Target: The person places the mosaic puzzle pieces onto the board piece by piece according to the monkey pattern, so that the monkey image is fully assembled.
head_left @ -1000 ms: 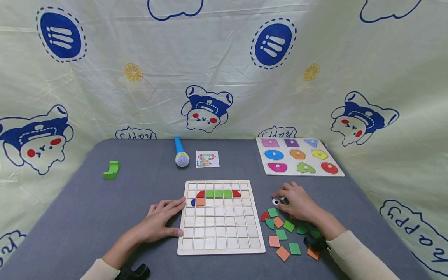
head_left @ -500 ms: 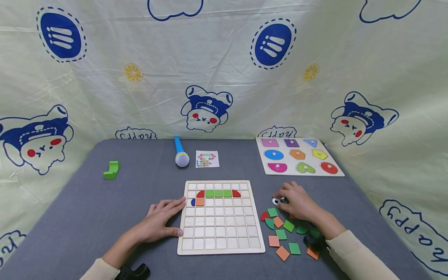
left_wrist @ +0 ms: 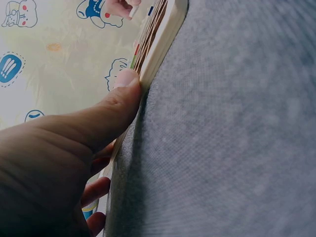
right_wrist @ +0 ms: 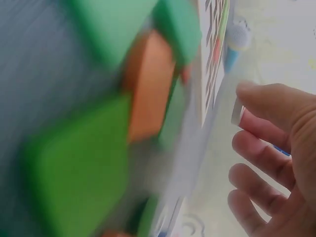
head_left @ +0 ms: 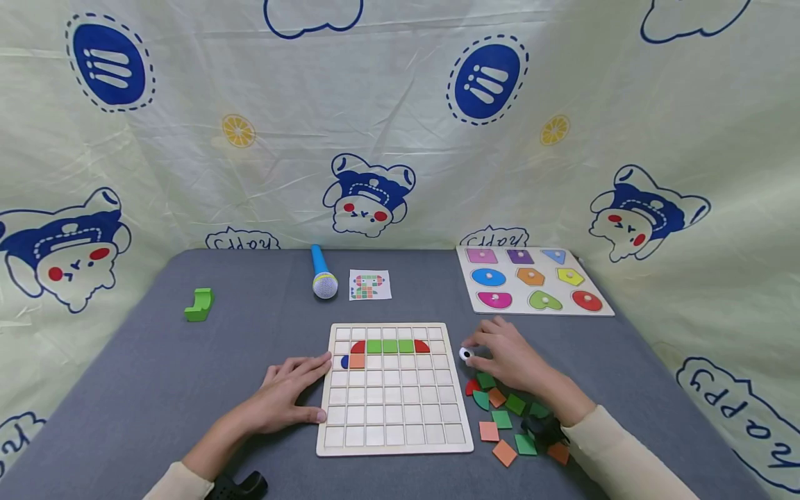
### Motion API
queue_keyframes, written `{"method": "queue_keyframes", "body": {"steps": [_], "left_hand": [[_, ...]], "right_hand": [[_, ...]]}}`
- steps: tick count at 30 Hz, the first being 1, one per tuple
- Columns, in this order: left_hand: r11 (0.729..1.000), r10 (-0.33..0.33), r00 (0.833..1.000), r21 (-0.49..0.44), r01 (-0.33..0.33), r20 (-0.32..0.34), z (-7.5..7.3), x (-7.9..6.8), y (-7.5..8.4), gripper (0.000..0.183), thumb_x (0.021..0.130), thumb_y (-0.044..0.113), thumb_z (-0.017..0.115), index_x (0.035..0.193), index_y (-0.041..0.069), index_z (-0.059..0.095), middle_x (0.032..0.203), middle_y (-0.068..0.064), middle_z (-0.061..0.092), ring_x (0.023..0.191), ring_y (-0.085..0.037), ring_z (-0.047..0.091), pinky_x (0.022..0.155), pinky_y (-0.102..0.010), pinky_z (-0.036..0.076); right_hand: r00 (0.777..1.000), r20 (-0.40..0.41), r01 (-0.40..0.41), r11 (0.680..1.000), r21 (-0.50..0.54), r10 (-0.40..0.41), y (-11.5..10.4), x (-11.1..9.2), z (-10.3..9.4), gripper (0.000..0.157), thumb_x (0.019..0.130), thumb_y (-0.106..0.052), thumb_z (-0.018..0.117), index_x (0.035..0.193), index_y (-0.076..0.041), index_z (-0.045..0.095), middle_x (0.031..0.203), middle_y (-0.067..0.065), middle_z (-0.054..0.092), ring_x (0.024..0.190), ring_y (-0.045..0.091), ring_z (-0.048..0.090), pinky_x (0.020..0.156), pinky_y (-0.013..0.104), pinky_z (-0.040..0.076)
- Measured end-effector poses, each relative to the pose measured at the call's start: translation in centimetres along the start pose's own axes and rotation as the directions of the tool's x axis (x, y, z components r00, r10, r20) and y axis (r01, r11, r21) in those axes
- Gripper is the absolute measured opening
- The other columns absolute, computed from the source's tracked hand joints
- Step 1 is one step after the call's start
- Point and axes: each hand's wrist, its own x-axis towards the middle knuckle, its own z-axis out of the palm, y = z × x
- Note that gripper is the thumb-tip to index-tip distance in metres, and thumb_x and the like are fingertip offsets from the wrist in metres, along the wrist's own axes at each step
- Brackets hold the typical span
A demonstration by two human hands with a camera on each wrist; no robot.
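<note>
My right hand (head_left: pixel 509 354) pinches a small white disc (head_left: pixel 465 354) with a black dot like an eye, between thumb and index finger, just right of the grid board. Its edge shows in the right wrist view, while the other fingers are spread. My left hand (head_left: pixel 284 396) rests against the left edge of the wooden grid board (head_left: pixel 400 417), thumb and fingertips touching the rim. Near the board's top sit red quarter-rounds (head_left: pixel 421 346), green squares (head_left: pixel 390 346), an orange square (head_left: pixel 357 361) and a blue rounded piece (head_left: pixel 345 362).
Loose green and orange tiles (head_left: pixel 502 419) lie right of the board, partly under my right forearm. Behind are a pattern card (head_left: pixel 370 285), a toy microphone (head_left: pixel 325 281) and a shape puzzle board (head_left: pixel 512 305). A green block (head_left: pixel 200 304) stands at left.
My right hand has moved left toward the grid board with the white disc, away from its spot above the loose tiles. The left hand stays in place.
</note>
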Motion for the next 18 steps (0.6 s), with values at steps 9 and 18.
{"method": "queue_keyframes", "body": {"steps": [9, 18], "left_hand": [[1.0, 0.015, 1.0, 0.013, -0.014, -0.01, 0.0, -0.1, 0.1, 0.081, 0.079, 0.051, 0.068, 0.143, 0.01, 0.042, 0.15, -0.005, 0.04, 0.126, -0.026, 0.039, 0.087, -0.044, 0.025], [1.0, 0.01, 1.0, 0.008, -0.01, -0.001, -0.1, -0.1, 0.2, 0.081, 0.079, 0.052, 0.067, 0.143, 0.01, 0.042, 0.15, -0.005, 0.039, 0.126, -0.026, 0.039, 0.087, -0.044, 0.025]], "right_hand": [[0.991, -0.02, 0.134, 0.991, 0.018, -0.134, -3.4, 2.2, 0.7, 0.022, 0.078, -0.032, 0.076, 0.095, -0.019, 0.074, 0.089, -0.004, 0.059, 0.083, 0.009, 0.041, 0.073, 0.028, 0.034], [0.976, 0.0, 0.22, 0.975, 0.023, -0.22, -6.9, 4.7, 2.0, 0.02, 0.078, -0.033, 0.076, 0.092, -0.019, 0.075, 0.089, -0.005, 0.06, 0.083, 0.01, 0.043, 0.074, 0.029, 0.033]]}}
